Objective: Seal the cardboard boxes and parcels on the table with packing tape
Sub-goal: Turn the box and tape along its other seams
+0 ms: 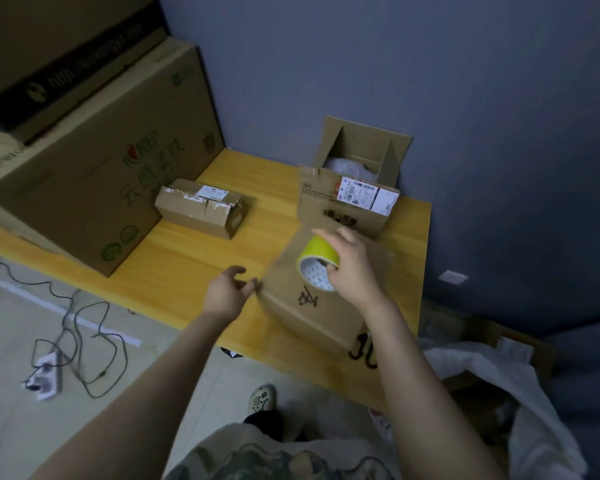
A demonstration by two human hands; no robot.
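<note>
Fingers [246, 289] of the left hand [227, 292] curl loosely, holding nothing, at the left edge of the near box [312, 306], perhaps touching; blur hides it. Over its top, the right hand [352, 261] grips the tape roll [317, 263].

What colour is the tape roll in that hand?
The round packing tape roll is bright yellow-green, with a whitish core, seen in the head view.

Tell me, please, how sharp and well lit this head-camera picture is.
Head view: dim, flat light, no glare; motion blur smears the near box at its left edge and softens the left hand; the tape roll and small parcel look fairly sharp.
</note>
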